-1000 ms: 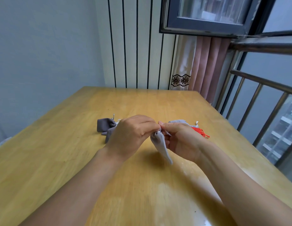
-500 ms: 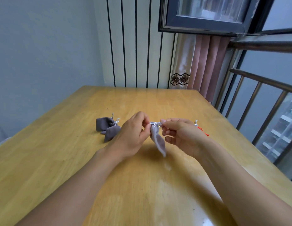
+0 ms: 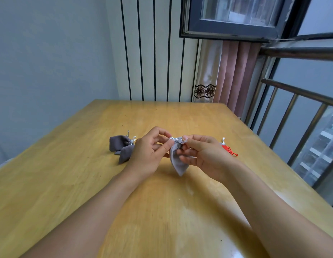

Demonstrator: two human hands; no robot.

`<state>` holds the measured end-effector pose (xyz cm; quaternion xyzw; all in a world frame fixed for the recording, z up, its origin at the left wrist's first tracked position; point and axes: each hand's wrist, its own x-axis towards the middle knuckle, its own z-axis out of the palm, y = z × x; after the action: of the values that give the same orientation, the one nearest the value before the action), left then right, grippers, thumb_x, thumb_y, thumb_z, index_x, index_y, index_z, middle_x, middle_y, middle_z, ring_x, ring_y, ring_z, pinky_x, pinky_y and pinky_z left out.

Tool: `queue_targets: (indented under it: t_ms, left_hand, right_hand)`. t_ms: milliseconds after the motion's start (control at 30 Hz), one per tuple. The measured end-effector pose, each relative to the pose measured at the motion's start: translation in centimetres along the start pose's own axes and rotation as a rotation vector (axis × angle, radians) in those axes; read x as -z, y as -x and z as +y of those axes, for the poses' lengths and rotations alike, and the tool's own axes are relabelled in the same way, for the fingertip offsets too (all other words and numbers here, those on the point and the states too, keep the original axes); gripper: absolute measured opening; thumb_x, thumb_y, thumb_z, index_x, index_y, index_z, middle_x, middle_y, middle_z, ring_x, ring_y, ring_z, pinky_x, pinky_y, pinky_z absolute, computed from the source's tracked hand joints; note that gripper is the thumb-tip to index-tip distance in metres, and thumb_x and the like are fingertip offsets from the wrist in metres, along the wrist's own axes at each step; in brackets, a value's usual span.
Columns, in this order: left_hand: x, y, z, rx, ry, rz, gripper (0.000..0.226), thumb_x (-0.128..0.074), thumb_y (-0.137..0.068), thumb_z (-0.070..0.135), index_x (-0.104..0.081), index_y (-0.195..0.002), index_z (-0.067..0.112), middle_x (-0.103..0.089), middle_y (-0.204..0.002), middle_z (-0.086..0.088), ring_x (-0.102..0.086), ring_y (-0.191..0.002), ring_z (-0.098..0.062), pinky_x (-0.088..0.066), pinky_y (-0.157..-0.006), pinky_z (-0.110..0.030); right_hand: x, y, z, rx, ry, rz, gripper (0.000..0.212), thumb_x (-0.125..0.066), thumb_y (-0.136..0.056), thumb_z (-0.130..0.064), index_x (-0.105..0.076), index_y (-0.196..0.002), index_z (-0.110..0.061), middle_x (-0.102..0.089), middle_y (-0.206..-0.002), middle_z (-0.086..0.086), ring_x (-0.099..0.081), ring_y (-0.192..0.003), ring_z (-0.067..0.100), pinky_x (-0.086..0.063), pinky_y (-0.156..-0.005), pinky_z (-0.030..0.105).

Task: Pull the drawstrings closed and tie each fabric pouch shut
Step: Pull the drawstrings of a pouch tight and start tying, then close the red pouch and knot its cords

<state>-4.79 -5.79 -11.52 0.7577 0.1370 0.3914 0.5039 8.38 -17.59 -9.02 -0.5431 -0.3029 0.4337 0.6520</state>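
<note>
At the left of centre we see two dark grey pouches [image 3: 119,144] lying on the worktop [image 3: 50,183], touching each other, their necks gathered with silver cords [image 3: 131,140]. The nearer one is partly hidden behind our left hand [image 3: 149,155].

That left hand is raised just above the worktop in the middle of the frame. Its grip is pressed together: thumb and forefinger pinch the silver drawstring [image 3: 175,140] at the neck of a light grey pouch [image 3: 177,161]. The other fingers are curled loosely behind.

The light grey pouch hangs between our two hands, neck up and gathered tight, its body tapering down to a point that is close to the worktop; we cannot tell whether it touches.

Our right hand [image 3: 204,155] meets the left at the pouch's neck. Its grip is also pressed together, thumb and forefinger pinching the drawstring from the right side, while its lower fingers lie against the pouch's fabric.

Just right of that hand, a red pouch [image 3: 229,150] lies on the worktop, mostly hidden behind the hand, with red cords trailing right and a small silver cord end [image 3: 223,140] above it.
</note>
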Motion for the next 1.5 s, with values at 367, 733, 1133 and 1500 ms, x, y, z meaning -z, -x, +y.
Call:
queue_targets:
  t_ms: [367, 733, 1133, 1500]
  left_hand:
    - [-0.3, -0.5, -0.3, -0.002, 0.032, 0.181, 0.004, -0.065, -0.091, 0.005, -0.068, -0.089, 0.004, -0.074, -0.086, -0.012, -0.075, -0.074, -0.023, -0.062, -0.066, -0.043]
    - [-1.3, -0.1, -0.9, 0.378, 0.329, -0.049, 0.022, -0.049, -0.101, 0.025, -0.054, -0.121, 0.02, -0.068, -0.113, -0.006, -0.07, -0.089, -0.018, -0.057, -0.07, -0.032]
    - [2.9, -1.2, -2.2, 0.185, -0.605, 0.152, 0.037, -0.06, -0.09, 0.026, -0.052, -0.126, 0.02, -0.067, -0.096, -0.005, -0.061, -0.092, -0.024, -0.049, -0.073, -0.033]
    - [3.2, -0.6, -0.9, -0.011, -1.022, 0.236, 0.064, -0.068, -0.071, 0.019, -0.05, -0.132, 0.023, -0.041, -0.133, -0.001, -0.04, -0.112, -0.028, -0.03, -0.087, -0.029]
  right_hand:
    - [-0.2, -0.2, 0.2, 0.101, 0.058, 0.101, 0.017, -0.06, -0.097, -0.01, -0.063, -0.083, -0.003, -0.063, -0.062, -0.001, -0.064, -0.069, 0.014, -0.057, -0.062, 0.023]
    - [0.3, -1.3, 1.6, 0.032, -0.022, 0.08, 0.021, -0.058, -0.1, -0.016, -0.062, -0.084, -0.003, -0.059, -0.068, 0.005, -0.061, -0.071, 0.019, -0.06, -0.07, 0.029]
    - [8.2, -2.7, 0.5, 0.069, 1.279, 0.465, 0.042, -0.079, -0.074, -0.048, -0.068, -0.11, -0.028, -0.067, -0.115, -0.002, -0.06, -0.105, 0.022, -0.052, -0.084, 0.038]
    - [9.1, -1.8, -1.3, 0.07, 1.361, 0.405, 0.032, -0.087, -0.073, -0.031, -0.074, -0.1, -0.021, -0.064, -0.104, 0.002, -0.056, -0.091, 0.021, -0.045, -0.068, 0.031]
